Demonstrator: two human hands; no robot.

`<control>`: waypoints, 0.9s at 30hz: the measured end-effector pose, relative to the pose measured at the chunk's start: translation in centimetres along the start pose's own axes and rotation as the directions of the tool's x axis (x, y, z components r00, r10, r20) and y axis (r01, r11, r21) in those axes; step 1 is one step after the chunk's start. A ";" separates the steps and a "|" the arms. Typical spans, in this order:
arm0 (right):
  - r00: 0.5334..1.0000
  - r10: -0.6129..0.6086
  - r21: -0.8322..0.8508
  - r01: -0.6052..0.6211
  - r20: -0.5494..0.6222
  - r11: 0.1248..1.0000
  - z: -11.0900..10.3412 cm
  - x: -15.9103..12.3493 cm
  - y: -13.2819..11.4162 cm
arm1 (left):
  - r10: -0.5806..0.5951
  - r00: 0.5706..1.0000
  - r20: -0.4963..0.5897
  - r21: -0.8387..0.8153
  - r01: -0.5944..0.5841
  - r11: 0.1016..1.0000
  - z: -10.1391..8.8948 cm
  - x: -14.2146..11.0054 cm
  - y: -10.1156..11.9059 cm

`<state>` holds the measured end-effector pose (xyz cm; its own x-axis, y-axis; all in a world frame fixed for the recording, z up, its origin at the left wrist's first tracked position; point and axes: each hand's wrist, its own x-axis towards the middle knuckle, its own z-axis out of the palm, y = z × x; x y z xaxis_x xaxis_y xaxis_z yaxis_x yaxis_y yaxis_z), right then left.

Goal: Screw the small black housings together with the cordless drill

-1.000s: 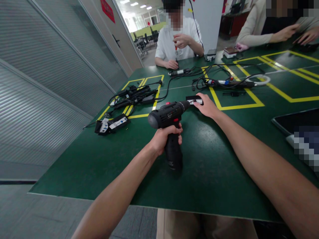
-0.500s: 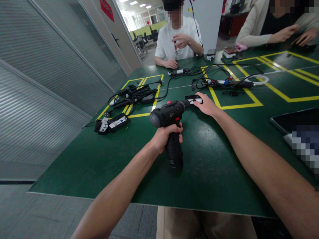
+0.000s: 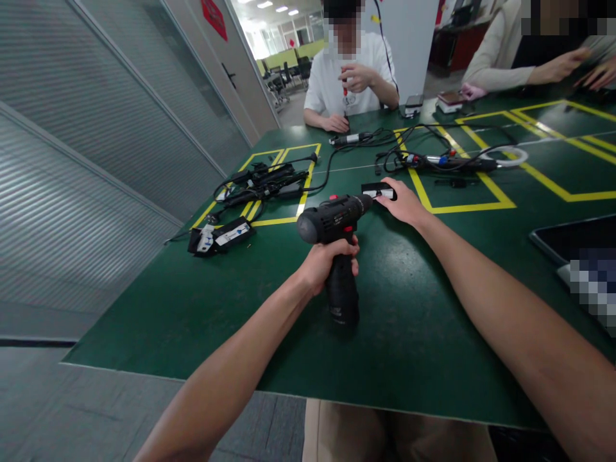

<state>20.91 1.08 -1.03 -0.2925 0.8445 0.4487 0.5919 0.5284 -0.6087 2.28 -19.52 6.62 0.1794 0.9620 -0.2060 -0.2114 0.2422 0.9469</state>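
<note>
My left hand (image 3: 332, 260) is wrapped round the grip of a black cordless drill (image 3: 332, 218) with red buttons. The drill's chuck points away from me and to the right. At its front end lies a small black block with a white face (image 3: 378, 192), flat on the green table (image 3: 409, 333). My right hand (image 3: 398, 200) grips this block by its right end, thumb in front and fingers behind. The drill's tip meets or nearly meets the white face; whether they touch I cannot tell.
Black boxes with white labels (image 3: 221, 236) lie at the left. Behind them is a heap of black cables and tools (image 3: 264, 183). More cabled tools (image 3: 443, 162) lie at the back right, near yellow tape rectangles. A dark tray (image 3: 577, 237) stands at right. Two people sit across the table.
The drill and my left hand have shifted slightly to the right, partly along with the whole view. Both hands keep their holds. A person's hands at the far right have moved a little.
</note>
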 end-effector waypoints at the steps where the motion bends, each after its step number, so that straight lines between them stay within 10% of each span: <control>1: 1.000 -0.003 0.003 0.003 -0.003 1.000 0.0 0.0 0.0 | 0.005 1.000 0.002 0.002 -0.005 1.000 0.0 0.0 0.0; 27: 1.000 0.008 0.005 -0.008 -0.024 1.000 -0.1 0.0 0.2 | 0.051 0.999 0.004 0.013 -0.051 0.999 -0.1 0.0 0.2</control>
<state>21.07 1.12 -1.09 -0.2693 0.8464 0.4595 0.5901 0.5221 -0.6158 2.11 -19.42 6.78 0.1727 0.9725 -0.1566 -0.2077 0.1913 0.9593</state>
